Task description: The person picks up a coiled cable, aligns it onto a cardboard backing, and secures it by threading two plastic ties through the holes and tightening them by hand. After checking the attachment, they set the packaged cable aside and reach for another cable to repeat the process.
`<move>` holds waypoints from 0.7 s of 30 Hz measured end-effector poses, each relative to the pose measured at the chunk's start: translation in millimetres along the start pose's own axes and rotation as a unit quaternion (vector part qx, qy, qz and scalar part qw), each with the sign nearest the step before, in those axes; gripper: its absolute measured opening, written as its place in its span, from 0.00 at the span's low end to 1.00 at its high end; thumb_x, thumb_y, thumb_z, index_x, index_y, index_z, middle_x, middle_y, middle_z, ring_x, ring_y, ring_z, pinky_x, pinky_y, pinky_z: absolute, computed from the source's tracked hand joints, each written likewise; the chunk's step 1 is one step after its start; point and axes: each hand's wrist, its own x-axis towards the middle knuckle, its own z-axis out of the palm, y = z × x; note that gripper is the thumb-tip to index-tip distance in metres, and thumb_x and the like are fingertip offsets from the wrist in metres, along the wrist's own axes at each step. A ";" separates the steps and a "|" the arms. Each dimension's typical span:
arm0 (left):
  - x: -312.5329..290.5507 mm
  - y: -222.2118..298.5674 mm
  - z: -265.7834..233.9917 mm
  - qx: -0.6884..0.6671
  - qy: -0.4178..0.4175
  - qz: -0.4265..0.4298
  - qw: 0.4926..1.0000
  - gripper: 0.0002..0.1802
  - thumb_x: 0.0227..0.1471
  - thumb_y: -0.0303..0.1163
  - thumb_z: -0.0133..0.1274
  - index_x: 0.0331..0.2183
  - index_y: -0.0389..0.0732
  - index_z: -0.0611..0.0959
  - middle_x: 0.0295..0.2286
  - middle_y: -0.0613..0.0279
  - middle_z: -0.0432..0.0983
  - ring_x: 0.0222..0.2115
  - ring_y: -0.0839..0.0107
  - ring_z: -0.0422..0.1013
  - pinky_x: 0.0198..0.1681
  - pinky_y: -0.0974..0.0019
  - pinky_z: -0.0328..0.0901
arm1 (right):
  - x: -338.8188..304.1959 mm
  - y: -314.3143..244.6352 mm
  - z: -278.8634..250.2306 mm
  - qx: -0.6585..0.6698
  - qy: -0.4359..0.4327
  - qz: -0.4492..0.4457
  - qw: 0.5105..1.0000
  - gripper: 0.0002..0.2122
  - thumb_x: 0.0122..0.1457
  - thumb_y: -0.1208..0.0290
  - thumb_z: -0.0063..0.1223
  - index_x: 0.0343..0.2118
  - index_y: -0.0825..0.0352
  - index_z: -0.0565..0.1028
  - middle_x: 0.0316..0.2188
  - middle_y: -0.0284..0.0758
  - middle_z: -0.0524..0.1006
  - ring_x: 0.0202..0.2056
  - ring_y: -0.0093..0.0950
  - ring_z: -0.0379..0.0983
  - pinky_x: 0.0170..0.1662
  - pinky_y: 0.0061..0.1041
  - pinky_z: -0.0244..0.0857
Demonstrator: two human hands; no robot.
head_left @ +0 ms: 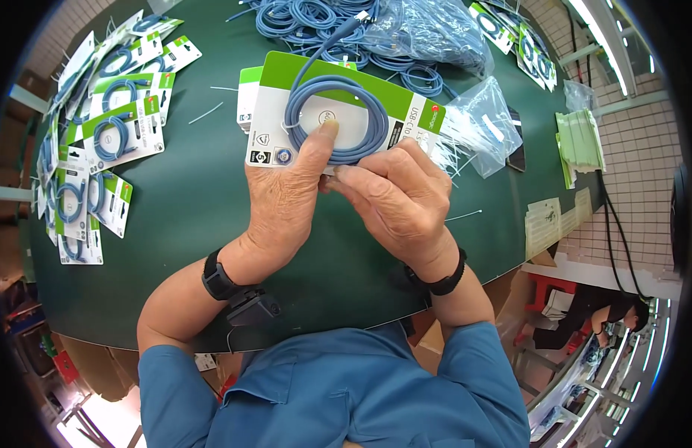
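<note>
My left hand (286, 183) grips a white and green backing card (265, 112) over the table, its thumb pressing inside a coil of blue cable (379, 112) lying against the card. One cable end rises past the card's top edge toward the heap behind. A thin white cable tie (286, 125) passes around the coil's left side. At the card's lower edge, my right hand (398, 196) is closed in a pinch beside the left thumb. Whatever sits between its fingertips is hidden. More packaging cards (247, 78) show partly behind the held one.
Carded blue cables (111, 138) lie in an overlapping pile at the left. Loose coiled cables (301, 21) and clear plastic bags (428, 37) heap at the back. A bag of white cable ties (484, 127) rests to the right. Another person (592, 321) is at far right.
</note>
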 end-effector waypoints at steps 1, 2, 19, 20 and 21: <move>-0.2 -2.1 -1.2 0.003 -0.003 0.000 1.000 0.14 0.60 0.29 0.64 0.45 0.39 0.78 0.31 0.68 0.77 0.23 0.82 0.72 0.19 0.75 0.63 | -0.6 0.9 0.3 -0.006 -0.005 0.003 1.000 0.14 0.44 0.81 0.74 0.35 0.65 0.83 0.26 0.31 0.77 0.25 0.31 0.72 0.25 0.28 0.65; 0.1 -3.3 -2.9 0.007 -0.006 0.001 1.000 0.13 0.60 0.29 0.63 0.45 0.39 0.78 0.31 0.68 0.78 0.23 0.82 0.72 0.19 0.75 0.63 | -0.9 1.0 2.1 -0.006 -0.010 0.002 1.000 0.14 0.44 0.81 0.74 0.35 0.65 0.83 0.26 0.31 0.77 0.25 0.31 0.72 0.25 0.28 0.65; 19.6 -8.6 -13.8 -0.021 -0.004 -0.020 1.000 0.16 0.61 0.28 0.61 0.49 0.35 0.79 0.37 0.60 0.82 0.30 0.73 0.81 0.22 0.73 0.75 | -10.9 -21.8 20.6 0.070 -0.034 -0.025 0.997 0.12 0.46 0.83 0.72 0.32 0.67 0.78 0.27 0.34 0.76 0.24 0.32 0.72 0.24 0.29 0.66; 19.1 -6.4 -13.3 -0.026 -0.005 -0.020 0.999 0.16 0.61 0.28 0.61 0.49 0.35 0.79 0.38 0.60 0.82 0.31 0.73 0.81 0.22 0.72 0.76 | -12.0 -24.8 22.0 0.106 -0.041 -0.033 0.993 0.13 0.46 0.83 0.72 0.33 0.66 0.78 0.28 0.34 0.76 0.24 0.31 0.72 0.24 0.29 0.66; 18.6 -4.4 -12.7 -0.030 -0.007 -0.020 0.999 0.16 0.62 0.28 0.60 0.49 0.35 0.79 0.38 0.59 0.82 0.31 0.72 0.81 0.22 0.72 0.76 | -12.7 -26.0 23.1 0.141 -0.048 -0.041 0.988 0.13 0.46 0.83 0.72 0.33 0.66 0.78 0.28 0.34 0.76 0.24 0.31 0.72 0.24 0.28 0.66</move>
